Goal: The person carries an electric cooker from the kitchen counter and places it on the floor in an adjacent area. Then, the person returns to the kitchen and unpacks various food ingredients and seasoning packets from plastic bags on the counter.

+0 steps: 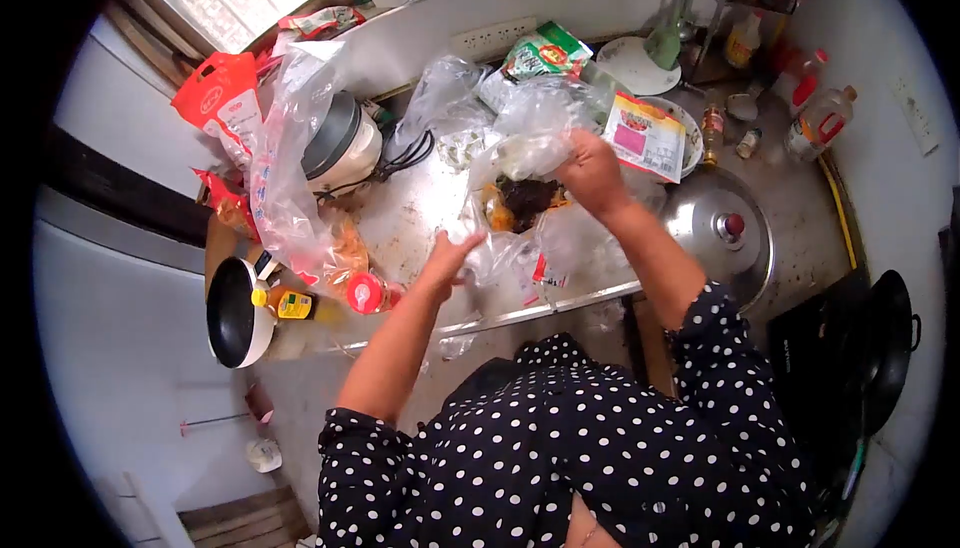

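Note:
A clear plastic bag [483, 210] stands on the counter with its mouth spread, showing dark brown, clumped contents [528, 200] and something orange-yellow at their left side. My right hand [592, 176] is closed on the upper right part of this bag, its fingertips partly hidden by the film. At the lower left side of the bag is my left hand [450, 262], thumb and forefinger apart, the forefinger right at the film. More crumpled clear plastic [590, 248] with small red print lies below the bag, along the counter's front edge.
To the left are a rice cooker [345, 143], a large plastic bag [285, 173], a red-lidded jar [368, 293], a yellow-capped bottle [290, 304] and a small frying pan [232, 313]. A glass lid [722, 233] and a labelled packet [645, 138] lie right; a wok [885, 353] stands beyond.

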A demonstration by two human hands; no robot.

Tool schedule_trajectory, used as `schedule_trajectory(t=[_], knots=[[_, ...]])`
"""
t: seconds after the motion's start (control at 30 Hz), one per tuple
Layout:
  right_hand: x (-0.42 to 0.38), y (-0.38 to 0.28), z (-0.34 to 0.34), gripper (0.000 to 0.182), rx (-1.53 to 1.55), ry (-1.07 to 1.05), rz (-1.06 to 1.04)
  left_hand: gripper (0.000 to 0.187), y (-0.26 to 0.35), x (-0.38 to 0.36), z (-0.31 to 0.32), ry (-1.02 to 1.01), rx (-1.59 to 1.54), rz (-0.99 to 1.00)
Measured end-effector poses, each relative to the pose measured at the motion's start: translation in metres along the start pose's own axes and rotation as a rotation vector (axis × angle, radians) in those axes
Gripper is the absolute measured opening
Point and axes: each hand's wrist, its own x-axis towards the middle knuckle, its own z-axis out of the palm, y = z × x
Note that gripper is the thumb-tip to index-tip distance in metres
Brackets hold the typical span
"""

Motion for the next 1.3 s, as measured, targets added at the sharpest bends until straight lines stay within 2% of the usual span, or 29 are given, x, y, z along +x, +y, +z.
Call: schedule_trajectory(t=[0.07,0.1,0.17,0.2,0.27,0.33,0.37,0.4,0.47,0.53,0.6,0.63,0.7,0.83,0.9,1.0,1.07,1.13,1.17,1.2,1.27,1.3], knots=[[-0.005,0.012,0.016,0.02,-0.054,0.04,-0.043,0.079,-0.035,0.023,0.007,-0.037,-0.044,-0.078],[-0.008,0.014,0.023,0.018,-0.063,0.008,-0.028,0.079,-0.038,0.025,0.006,-0.046,-0.047,-0.068],[-0.012,0.01,0.033,0.017,-0.078,-0.016,-0.011,0.05,-0.034,0.025,-0.004,-0.101,-0.283,0.051],[-0.014,0.007,0.036,0.016,-0.159,-0.092,-0.056,0.029,-0.029,0.022,-0.008,-0.009,-0.348,0.17],[-0.016,0.013,0.048,0.016,-0.246,-0.167,-0.096,0.02,-0.005,0.013,-0.017,0.129,-0.403,0.27],[-0.019,0.027,0.071,0.015,-0.504,-0.355,-0.194,0.017,0.012,0.012,-0.028,0.134,-0.485,0.345],[-0.016,0.026,0.079,0.019,-0.525,-0.521,-0.169,0.014,0.021,0.012,-0.034,0.143,-0.569,0.423],[-0.015,0.024,0.085,0.019,-0.531,-0.515,-0.167,0.014,0.029,0.012,-0.039,0.135,-0.567,0.427],[-0.016,0.018,0.093,0.023,-0.604,-0.75,-0.097,0.013,0.043,0.009,-0.045,0.116,-0.648,0.394],[-0.008,0.009,0.094,0.03,-0.609,-0.769,-0.094,0.013,0.051,0.008,-0.047,0.115,-0.642,0.41],[0.004,-0.012,0.086,0.035,-0.575,-0.857,0.107,0.012,0.057,0.012,-0.055,0.054,-0.616,0.49],[0.005,-0.014,0.081,0.035,-0.583,-0.846,0.115,0.012,0.061,0.012,-0.058,0.057,-0.622,0.496],[0.004,-0.015,0.063,0.041,-0.479,-0.69,0.078,0.012,0.07,0.02,-0.068,0.058,-0.619,0.495],[-0.015,-0.017,0.013,0.054,-0.414,-0.622,0.031,0.014,0.094,0.027,-0.081,0.024,-0.612,0.428],[-0.035,-0.01,0.001,0.071,-0.531,-0.557,-0.037,0.015,0.107,0.031,-0.087,-0.006,-0.597,0.43],[-0.059,0.001,-0.001,0.078,-0.712,-0.58,-0.04,0.017,0.131,0.036,-0.089,-0.006,-0.518,0.475],[-0.068,0.015,0.004,0.074,-0.775,-0.558,-0.076,0.017,0.147,0.036,-0.092,0.055,-0.484,0.509],[-0.071,0.027,0.009,0.061,-0.814,-0.645,0.088,0.016,0.155,0.04,-0.095,0.066,-0.511,0.503],[-0.072,0.032,0.012,0.04,-0.781,-0.626,0.142,0.015,0.157,0.045,-0.098,0.069,-0.531,0.495],[-0.069,0.037,0.013,0.04,-0.779,-0.631,0.129,0.016,0.16,0.049,-0.101,0.073,-0.553,0.488],[-0.063,0.057,0.019,0.023,-0.734,-0.629,0.292,0.022,0.163,0.052,-0.11,0.034,-0.582,0.531],[-0.059,0.06,0.019,0.023,-0.728,-0.645,0.271,0.024,0.166,0.048,-0.111,0.034,-0.59,0.525]])
